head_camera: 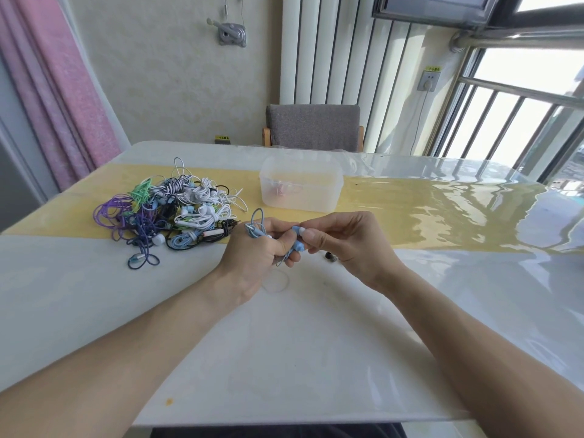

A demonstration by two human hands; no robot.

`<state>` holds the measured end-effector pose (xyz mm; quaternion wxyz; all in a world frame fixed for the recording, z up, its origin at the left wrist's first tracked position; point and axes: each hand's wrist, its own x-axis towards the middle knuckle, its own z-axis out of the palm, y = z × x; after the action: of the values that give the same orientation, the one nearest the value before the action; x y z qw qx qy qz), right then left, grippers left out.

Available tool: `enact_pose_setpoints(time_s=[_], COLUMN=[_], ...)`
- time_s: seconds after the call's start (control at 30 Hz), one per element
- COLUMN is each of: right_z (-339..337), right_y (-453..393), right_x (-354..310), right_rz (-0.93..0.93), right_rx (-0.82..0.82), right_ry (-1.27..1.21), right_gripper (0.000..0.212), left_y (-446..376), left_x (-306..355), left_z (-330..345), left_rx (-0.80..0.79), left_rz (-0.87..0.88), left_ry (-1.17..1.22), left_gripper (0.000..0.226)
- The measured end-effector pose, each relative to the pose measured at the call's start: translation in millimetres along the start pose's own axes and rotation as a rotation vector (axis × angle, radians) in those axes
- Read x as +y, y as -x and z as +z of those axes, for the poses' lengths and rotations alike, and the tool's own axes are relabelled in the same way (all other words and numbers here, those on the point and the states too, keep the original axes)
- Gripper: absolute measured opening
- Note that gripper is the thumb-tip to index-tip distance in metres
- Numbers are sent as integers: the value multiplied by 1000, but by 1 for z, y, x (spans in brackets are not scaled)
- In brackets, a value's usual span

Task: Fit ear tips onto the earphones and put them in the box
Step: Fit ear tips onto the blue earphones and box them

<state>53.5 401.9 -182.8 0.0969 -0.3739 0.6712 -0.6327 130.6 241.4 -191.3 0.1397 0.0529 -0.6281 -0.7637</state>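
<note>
My left hand [257,252] is closed around a light blue pair of earphones [256,230], its coiled cord looping out above my fingers. One blue earbud [298,247] pokes out between both hands. My right hand [343,240] pinches the top of that earbud with thumb and forefinger; whether an ear tip sits under the fingertips is hidden. A small dark ear tip [328,256] lies on the table just beneath my right hand. The translucent plastic box [301,184] stands open behind my hands, with a pinkish pair inside.
A tangled pile of earphones [170,207] in purple, green, white, black and blue lies left of the box. The table [316,343] is glossy white with a yellow band. A grey chair [313,126] stands at the far edge; a window is at the right.
</note>
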Motion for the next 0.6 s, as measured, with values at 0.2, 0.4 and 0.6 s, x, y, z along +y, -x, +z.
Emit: enact_pose_setpoints(time_s=[0.2, 0.4, 0.6], right_z=[0, -6, 0], right_y=[2, 2, 3], right_x=[-2, -2, -8], right_rz=[-1, 92, 14], right_rx=[20, 54, -20], right_ry=[128, 93, -11], right_gripper=[8, 6, 16], left_y=[0, 0, 3], left_x=[1, -1, 5], left_z=[-4, -4, -4], left_rx=[-52, -83, -159], left_rz=[16, 116, -94], left_ry=[-94, -200, 40], left_gripper=[14, 23, 18])
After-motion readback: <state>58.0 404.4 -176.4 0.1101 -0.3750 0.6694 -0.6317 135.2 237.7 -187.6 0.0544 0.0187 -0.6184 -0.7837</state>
